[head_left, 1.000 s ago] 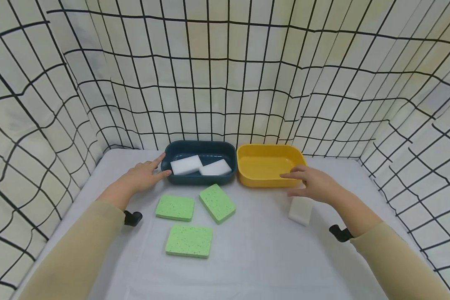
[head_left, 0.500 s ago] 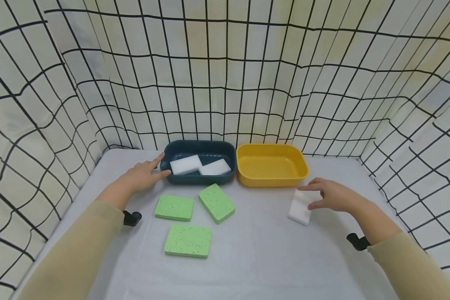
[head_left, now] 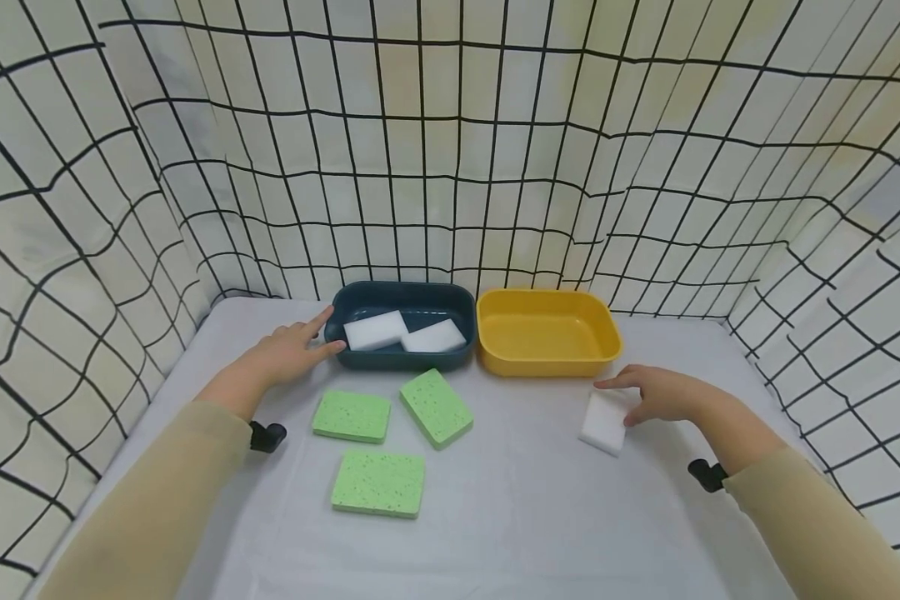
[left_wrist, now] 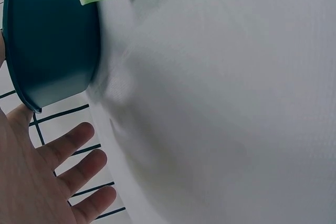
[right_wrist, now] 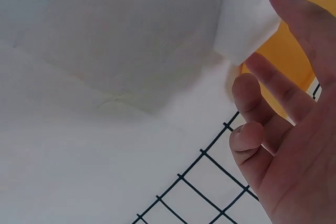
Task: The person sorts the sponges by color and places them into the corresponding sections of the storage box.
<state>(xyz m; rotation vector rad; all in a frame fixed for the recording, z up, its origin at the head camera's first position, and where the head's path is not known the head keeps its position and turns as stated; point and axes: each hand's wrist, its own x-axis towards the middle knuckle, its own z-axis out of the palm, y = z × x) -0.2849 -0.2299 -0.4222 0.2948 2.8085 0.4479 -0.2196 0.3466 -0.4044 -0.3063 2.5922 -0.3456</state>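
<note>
In the head view, my left hand [head_left: 288, 354] has its thumb and index finger at the left end of a dark blue tray [head_left: 397, 358]. Its other fingers stand spread below the rim in the left wrist view. Two white sponges, one at left [head_left: 377, 330] and one at right [head_left: 433, 336], lie inside that tray. My right hand [head_left: 671, 395] is over a third white sponge [head_left: 603, 423] on the table. Its index fingertip is at the sponge's far end and its thumb at the right side, with the sponge's near part uncovered. The remaining fingers are bent in the right wrist view.
A yellow tray [head_left: 547, 367] stands beside the blue one, with nothing in it. Three green speckled sponges, [head_left: 351, 417] at left, another green sponge [head_left: 437, 408] and a nearer green sponge [head_left: 378, 483], lie on the white table. A black wire grid [head_left: 450, 175] encloses the back and sides.
My right hand has moved from over the yellow tray's near right corner, rightward and nearer, down to the white sponge. My left hand stays at the blue tray.
</note>
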